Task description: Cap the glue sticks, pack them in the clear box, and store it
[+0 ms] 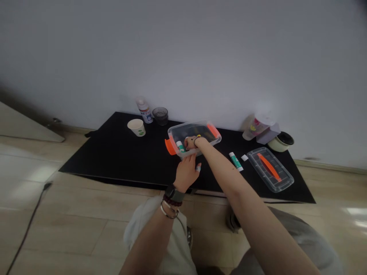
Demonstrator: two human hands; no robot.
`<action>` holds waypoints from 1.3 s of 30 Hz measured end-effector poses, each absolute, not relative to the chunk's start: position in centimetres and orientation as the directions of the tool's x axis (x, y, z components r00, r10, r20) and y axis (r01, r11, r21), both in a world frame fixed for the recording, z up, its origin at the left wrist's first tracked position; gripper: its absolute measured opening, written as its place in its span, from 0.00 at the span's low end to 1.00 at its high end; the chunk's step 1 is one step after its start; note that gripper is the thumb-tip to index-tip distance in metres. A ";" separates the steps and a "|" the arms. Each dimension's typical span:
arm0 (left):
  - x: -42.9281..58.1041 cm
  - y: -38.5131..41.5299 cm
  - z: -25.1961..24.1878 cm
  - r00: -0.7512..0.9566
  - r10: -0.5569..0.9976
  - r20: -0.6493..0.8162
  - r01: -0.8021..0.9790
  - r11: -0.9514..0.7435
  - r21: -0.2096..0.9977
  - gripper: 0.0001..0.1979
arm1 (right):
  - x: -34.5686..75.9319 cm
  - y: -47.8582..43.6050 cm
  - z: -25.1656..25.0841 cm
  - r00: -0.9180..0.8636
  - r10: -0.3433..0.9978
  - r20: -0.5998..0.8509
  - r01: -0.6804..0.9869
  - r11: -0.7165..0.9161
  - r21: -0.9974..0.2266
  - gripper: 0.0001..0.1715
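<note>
A clear plastic box [194, 124] with orange latches stands on the black table. My right hand [190, 143] reaches down into it, fingers curled; whatever they hold is hidden. Beside those fingers, inside the box, a green-and-white glue stick [180, 146] leans at the left end. A small yellow item [198, 136] shows just behind my right hand. My left hand [187, 172] rests against the front wall of the box, its fingers stretched out and its thumb apart. Something small and white shows at that thumb; I cannot make it out.
Right of the box lie another glue stick [236, 161], a small white cap [244, 157] and a clear lid [271, 169] with an orange handle. A paper cup [135, 127], spray can [145, 110], dark glass [161, 115], plastic cup [252, 129] and cream pot [280, 142] stand around.
</note>
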State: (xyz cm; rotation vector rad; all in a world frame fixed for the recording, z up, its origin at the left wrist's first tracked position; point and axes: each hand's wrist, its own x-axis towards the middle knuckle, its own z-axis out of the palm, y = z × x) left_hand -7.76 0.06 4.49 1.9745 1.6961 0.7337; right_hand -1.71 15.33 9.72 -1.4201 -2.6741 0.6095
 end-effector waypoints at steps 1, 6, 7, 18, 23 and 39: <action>-7.8 0.1 4.3 0.106 0.991 0.087 0.710 -0.137 0.691 0.21 | -1.1 15.3 10.4 -0.574 0.802 -0.165 0.794 0.497 -0.350 0.07; -7.4 -0.2 4.5 0.219 0.962 -0.164 0.085 0.149 0.985 0.21 | 5.1 11.5 14.2 -0.597 0.788 0.148 0.668 0.591 -0.453 0.18; -7.3 -0.3 4.9 0.273 0.942 -0.197 -0.063 0.221 0.973 0.22 | 6.7 9.9 14.6 -0.567 0.797 0.207 0.622 0.580 -0.526 0.25; -2.8 -3.2 4.6 0.534 0.723 -0.438 -0.245 0.628 0.739 0.24 | 14.6 -1.1 6.9 -0.450 0.887 -0.102 0.434 0.117 -0.893 0.23; -2.2 -4.3 4.2 0.569 0.717 -0.403 -0.143 0.568 0.810 0.26 | 16.1 -0.8 5.5 -0.412 0.899 -0.150 0.444 0.054 -0.894 0.21; -0.3 -4.9 6.6 0.762 0.576 -0.296 0.035 0.419 0.907 0.27 | 19.0 -2.1 7.1 -0.397 0.914 -0.082 0.313 0.051 -0.948 0.21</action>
